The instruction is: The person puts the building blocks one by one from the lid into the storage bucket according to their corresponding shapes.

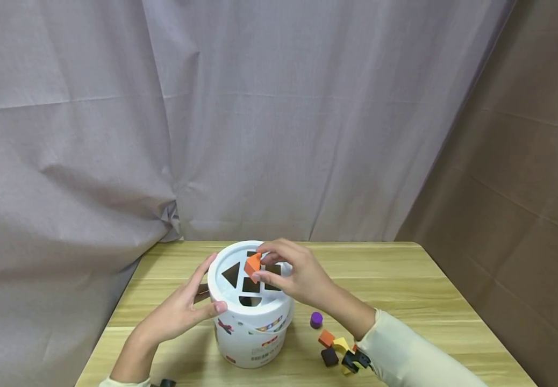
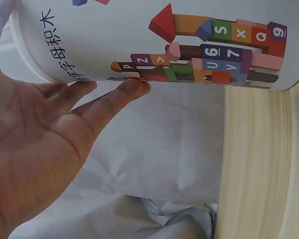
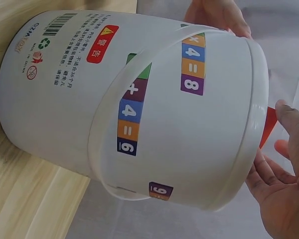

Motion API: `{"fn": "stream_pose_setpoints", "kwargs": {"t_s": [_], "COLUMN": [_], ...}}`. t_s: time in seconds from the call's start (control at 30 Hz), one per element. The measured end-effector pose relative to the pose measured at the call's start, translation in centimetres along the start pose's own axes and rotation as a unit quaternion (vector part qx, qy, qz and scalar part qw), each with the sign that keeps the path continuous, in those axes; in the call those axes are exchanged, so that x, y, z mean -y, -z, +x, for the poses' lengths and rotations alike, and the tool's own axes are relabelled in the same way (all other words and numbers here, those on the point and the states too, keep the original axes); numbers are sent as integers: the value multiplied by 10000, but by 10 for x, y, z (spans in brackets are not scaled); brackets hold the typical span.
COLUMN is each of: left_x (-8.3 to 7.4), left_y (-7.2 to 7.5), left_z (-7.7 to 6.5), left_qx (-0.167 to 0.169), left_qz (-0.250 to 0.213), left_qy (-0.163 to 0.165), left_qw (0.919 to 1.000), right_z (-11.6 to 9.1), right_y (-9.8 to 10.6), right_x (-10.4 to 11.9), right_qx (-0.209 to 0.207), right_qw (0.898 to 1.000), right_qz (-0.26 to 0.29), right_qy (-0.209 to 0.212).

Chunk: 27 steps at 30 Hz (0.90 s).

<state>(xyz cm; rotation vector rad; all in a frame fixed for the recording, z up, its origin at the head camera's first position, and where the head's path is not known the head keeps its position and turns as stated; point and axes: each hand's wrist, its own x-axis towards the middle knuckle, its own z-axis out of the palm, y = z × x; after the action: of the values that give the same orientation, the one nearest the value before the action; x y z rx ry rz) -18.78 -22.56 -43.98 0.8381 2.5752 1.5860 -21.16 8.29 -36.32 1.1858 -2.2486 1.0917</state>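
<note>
So there's a white toy bucket (image 1: 259, 352) standing upright on a wood-grain counter (image 1: 395, 290), with a shape-sorter lid (image 1: 233, 255) on top. The left hand (image 1: 181, 310) is spread against its side, thumb over the near rim, fingers fairly straight along the wall. The right hand (image 1: 300, 273) is pinching an orange wedge-looking block (image 1: 251, 266) between thumb and fingers, right over the middle of the lid; can't really tell if it's touching the plastic. You can make out a triangle hole on the left and a half-round one nearest the person, plus others partly behind the block and fingers. Right of the bucket there's a purple cylinder (image 1: 316, 320), then a little cluster: another orange block (image 1: 326, 338), a yellow piece (image 1: 341, 344), a dark block (image 1: 329, 357) and some black bits (image 1: 350, 362) near the sleeve (image 1: 409, 344). The bucket's white handle (image 3: 95, 134) hangs down its side, and a grayish curtain (image 1: 259, 161) covers the back.
</note>
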Motion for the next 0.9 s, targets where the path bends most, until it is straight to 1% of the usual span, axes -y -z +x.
{"fn": "stream_pose_setpoints", "kwargs": {"t_s": [0.33, 0.63, 0.8, 0.9], "left_x": [-1, -2, -1, 0], "left_y": [-2, -1, -3, -5], "left_z": [0, 3, 1, 1], "left_qx": [-16, -11, 21, 8], "left_qz": [7, -43, -109, -114], "left_qy": [-23, 17, 8, -30], "left_qw": [10000, 10000, 9999, 9999], "right_z": [6, 12, 13, 13], "right_y": [-7, -10, -15, -17], "right_x": [-1, -3, -5, -6], "right_qx": [179, 173, 316, 345], "right_qw": [9997, 9995, 9986, 9985], "right_qz": [46, 81, 173, 153], "right_qy": [-182, -251, -393, -400]}}
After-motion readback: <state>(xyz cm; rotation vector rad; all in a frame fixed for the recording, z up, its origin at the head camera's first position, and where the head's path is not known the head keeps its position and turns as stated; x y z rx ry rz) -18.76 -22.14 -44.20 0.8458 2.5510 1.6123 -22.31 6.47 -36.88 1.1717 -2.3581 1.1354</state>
